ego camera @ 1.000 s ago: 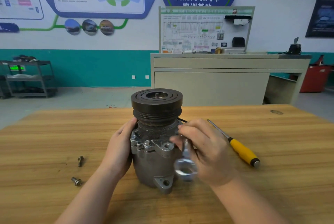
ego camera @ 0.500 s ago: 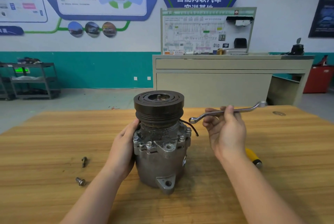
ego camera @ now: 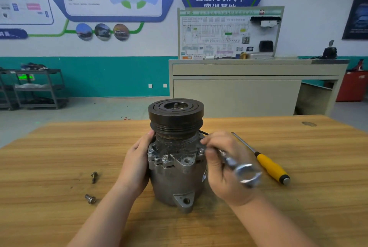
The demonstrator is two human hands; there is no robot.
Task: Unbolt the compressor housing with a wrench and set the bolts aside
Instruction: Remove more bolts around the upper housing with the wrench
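A grey compressor (ego camera: 176, 179) with a black pulley on top stands upright in the middle of the wooden table (ego camera: 298, 207). My left hand (ego camera: 135, 165) holds its left side. My right hand (ego camera: 223, 165) grips a silver ring wrench (ego camera: 242, 170) at the compressor's upper right flange; the wrench's far end is hidden behind my fingers and its near ring points toward me. Bolts (ego camera: 165, 158) still sit in the front flange. Two loose bolts (ego camera: 94, 176) (ego camera: 90, 199) lie on the table to the left.
A yellow-handled screwdriver (ego camera: 271, 167) lies on the table right of my right hand. Behind the table stand a beige workbench (ego camera: 249, 87) with a display board and, far left, a metal cart (ego camera: 37, 89).
My right hand brought the wrench down from above the table, where it was held level, back to the compressor's right flange. The left hand has kept hold of the housing.
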